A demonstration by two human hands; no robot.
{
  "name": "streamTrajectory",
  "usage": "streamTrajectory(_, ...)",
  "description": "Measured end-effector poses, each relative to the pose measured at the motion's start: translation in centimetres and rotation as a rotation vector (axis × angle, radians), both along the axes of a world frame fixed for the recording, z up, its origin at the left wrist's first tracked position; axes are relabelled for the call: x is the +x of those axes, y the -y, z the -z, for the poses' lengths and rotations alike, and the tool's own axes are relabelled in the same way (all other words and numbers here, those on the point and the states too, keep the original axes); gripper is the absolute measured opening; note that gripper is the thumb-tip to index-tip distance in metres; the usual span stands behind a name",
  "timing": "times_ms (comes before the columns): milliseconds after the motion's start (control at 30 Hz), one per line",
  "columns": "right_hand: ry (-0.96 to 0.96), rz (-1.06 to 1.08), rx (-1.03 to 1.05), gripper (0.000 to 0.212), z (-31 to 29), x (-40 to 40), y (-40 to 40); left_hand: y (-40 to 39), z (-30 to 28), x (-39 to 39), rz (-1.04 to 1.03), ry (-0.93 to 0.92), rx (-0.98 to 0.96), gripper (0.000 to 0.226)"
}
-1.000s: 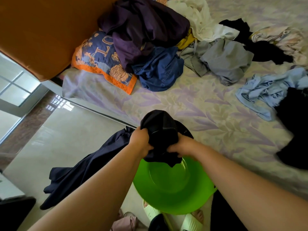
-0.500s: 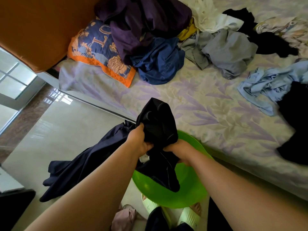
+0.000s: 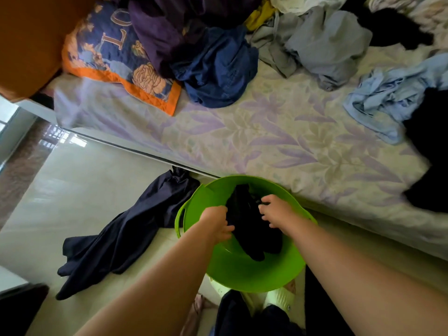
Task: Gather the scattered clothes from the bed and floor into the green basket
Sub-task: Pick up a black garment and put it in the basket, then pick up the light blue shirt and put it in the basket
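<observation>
Pressing crumpled black garment (image 3: 252,229) into round glossy green basket (image 3: 242,272); left hand (image 3: 217,223) fingers curled gripping cloth, right hand (image 3: 276,210) fingers spread.

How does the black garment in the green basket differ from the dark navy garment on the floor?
The black garment lies bunched inside the green basket, while the dark navy garment lies spread long on the floor, left of the basket. The left hand and right hand are on the black garment; neither hand touches the navy one. Black one looks smaller. Both are dark, crumpled cloth.
</observation>
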State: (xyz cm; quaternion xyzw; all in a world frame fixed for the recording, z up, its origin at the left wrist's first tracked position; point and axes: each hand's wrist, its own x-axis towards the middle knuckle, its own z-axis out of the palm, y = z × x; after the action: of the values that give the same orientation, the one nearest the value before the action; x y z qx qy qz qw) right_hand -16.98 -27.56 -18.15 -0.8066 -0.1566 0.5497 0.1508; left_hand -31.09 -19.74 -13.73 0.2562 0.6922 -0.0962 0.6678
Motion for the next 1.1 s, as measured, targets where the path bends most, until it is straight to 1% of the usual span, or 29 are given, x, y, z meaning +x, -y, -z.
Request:
streamTrajectory(67,0.004,0.003,0.011,0.046,0.3,0.2,-0.8,-0.8,0.2,0.5,0.033,-0.002,0.025,0.035)
streamTrajectory(200,-0.011,0.013,0.036,0.048,0.3,0.2,-2.2,-2.0,-0.8,2.7,0.151,0.046,-0.016,0.041)
streamTrajectory(267,-0.01,0.014,0.049,0.047,-0.4,0.3,-3.0,-2.7,-1.1,3.9,0.165,0.052,0.011,0.037)
streamTrajectory(367,0.009,0.035,0.073,0.045,-0.9,0.7,-4.3,-4.0,-1.5,5.4,0.241,0.082,0.049,0.019)
streamTrajectory(400,0.008,0.049,0.091,0.045,-0.8,0.8,-4.7,-4.3,-1.5,5.8,0.27,0.086,0.061,0.018)
streamTrajectory(500,0.01,0.083,0.13,0.046,-0.7,1.3,-5.4,-5.0,-1.9,7.1,0.32,0.08,0.103,0.028)
streamTrajectory(601,0.031,0.127,0.154,0.043,-0.9,2.8,-5.5,-5.3,-2.1,8.9,0.369,0.069,0.127,0.023)
streamTrajectory(701,0.086,0.163,0.169,0.038,-0.9,6.0,-5.4,-5.4,-2.5,11.8,0.396,0.071,0.134,0.017)
streamTrajectory(767,0.099,0.184,0.178,0.037,-1.1,8.4,-5.2,-5.5,-2.8,13.8,0.419,0.097,0.129,0.01)
streamTrajectory(801,0.105,0.207,0.188,0.036,-1.2,10.2,-4.9,-5.4,-2.9,15.3,0.432,0.117,0.139,0.009)
streamTrajectory(867,0.129,0.229,0.204,0.032,-1.5,13.3,-4.3,-5.2,-2.9,18.1,0.444,0.144,0.162,0.027)
streamTrajectory(934,0.17,0.242,0.196,0.031,-1.8,17.2,-3.2,-4.7,-2.7,21.7,0.458,0.15,0.166,0.036)
streamTrajectory(1101,0.334,0.165,0.149,0.032,-1.1,26.1,-0.6,-3.6,-2.4,30.0,0.449,0.198,0.131,0.037)
